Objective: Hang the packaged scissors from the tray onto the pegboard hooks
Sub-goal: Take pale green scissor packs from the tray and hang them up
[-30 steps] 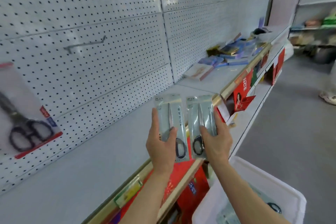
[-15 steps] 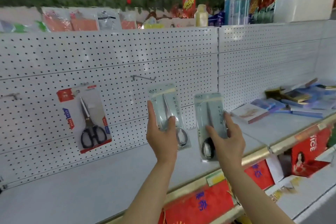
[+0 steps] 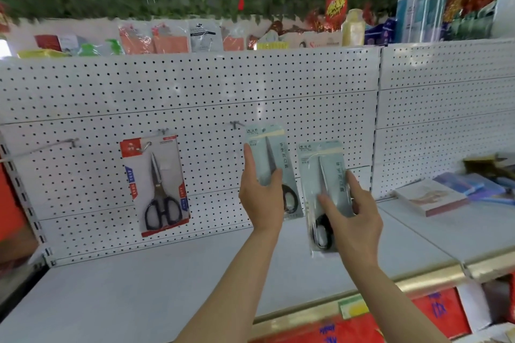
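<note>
My left hand [image 3: 262, 200] grips a pale green scissors pack [image 3: 269, 156], held upright with its top edge just right of a bare metal hook [image 3: 235, 124] on the white pegboard [image 3: 195, 97]. My right hand [image 3: 352, 220] holds a second, matching scissors pack [image 3: 323, 175] a little lower and to the right. One red-carded pack of black-handled scissors [image 3: 157, 184] hangs from a hook at the left. Another bare hook [image 3: 73, 142] sticks out further left. The tray is out of view.
A white shelf [image 3: 139, 281] with a gold front edge runs below the pegboard. Books and blue packs [image 3: 434, 195] lie on the shelf at the right. Packaged goods [image 3: 172, 39] line the pegboard's top under green leaf garlands.
The view has swung from the aisle and tray to face the pegboard. Both hands have risen with their packs, the left one up close to the bare hook.
</note>
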